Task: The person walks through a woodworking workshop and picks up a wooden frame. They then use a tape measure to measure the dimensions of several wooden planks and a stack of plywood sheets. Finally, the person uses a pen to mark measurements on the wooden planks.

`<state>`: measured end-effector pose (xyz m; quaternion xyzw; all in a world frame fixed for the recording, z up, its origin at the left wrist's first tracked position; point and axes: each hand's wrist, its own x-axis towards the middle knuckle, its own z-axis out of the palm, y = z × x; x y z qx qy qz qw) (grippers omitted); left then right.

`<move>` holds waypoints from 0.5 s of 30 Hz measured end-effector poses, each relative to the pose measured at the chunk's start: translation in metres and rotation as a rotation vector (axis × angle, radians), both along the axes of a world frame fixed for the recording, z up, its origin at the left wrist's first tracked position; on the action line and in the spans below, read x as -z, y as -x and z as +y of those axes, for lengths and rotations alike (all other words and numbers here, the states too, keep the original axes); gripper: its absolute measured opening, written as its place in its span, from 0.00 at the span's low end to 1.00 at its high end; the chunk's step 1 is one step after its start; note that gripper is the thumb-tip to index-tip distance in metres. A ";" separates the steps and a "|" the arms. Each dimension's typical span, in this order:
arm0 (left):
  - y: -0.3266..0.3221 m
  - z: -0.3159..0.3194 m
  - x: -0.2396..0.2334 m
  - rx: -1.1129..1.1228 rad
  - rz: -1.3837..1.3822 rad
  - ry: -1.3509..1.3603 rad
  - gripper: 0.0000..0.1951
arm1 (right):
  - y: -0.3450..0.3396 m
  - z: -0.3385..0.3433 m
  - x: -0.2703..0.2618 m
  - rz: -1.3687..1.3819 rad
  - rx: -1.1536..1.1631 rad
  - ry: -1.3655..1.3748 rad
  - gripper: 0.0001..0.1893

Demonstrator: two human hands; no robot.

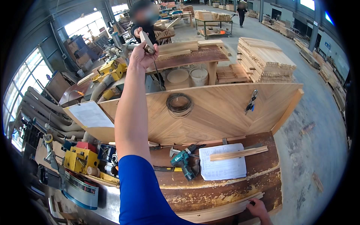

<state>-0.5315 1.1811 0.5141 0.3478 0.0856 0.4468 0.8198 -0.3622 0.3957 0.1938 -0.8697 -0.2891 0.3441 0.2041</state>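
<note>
My left hand [144,54] is stretched far forward over the bench, gripping the near end of a pale wooden piece [146,40]. A co-worker's hand [137,32] is at the far part of the same piece. Down at the lower right, my right hand [258,208] is curled around a small dark object [252,202], too small to name, beside long wooden strips [225,209]. On the bench [202,192] between them lie a teal cordless drill [182,161], printed sheets [206,168] with writing, and a short wooden strip [239,153] across the sheets.
An upright chevron-patterned wooden panel [213,109] borders the bench's far side, with a wire coil [180,104] and keys [251,102] hanging there. Yellow machine parts [80,160] stand at left. Stacked boards [265,57] rise beyond. Another person [241,15] is far back.
</note>
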 end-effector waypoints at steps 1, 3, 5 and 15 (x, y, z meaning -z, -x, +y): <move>0.001 -0.010 -0.001 -0.005 0.021 0.012 0.18 | 0.000 0.004 -0.004 -0.007 -0.015 -0.012 0.23; 0.006 -0.032 -0.004 -0.013 0.065 0.038 0.19 | -0.004 0.007 -0.004 0.065 -0.016 0.018 0.24; 0.017 -0.066 -0.009 0.065 -0.032 0.061 0.19 | -0.002 0.011 -0.005 0.112 -0.030 0.049 0.24; 0.073 -0.348 -0.040 -0.094 0.134 -0.519 0.29 | -0.005 0.029 -0.021 0.075 -0.245 -0.230 0.23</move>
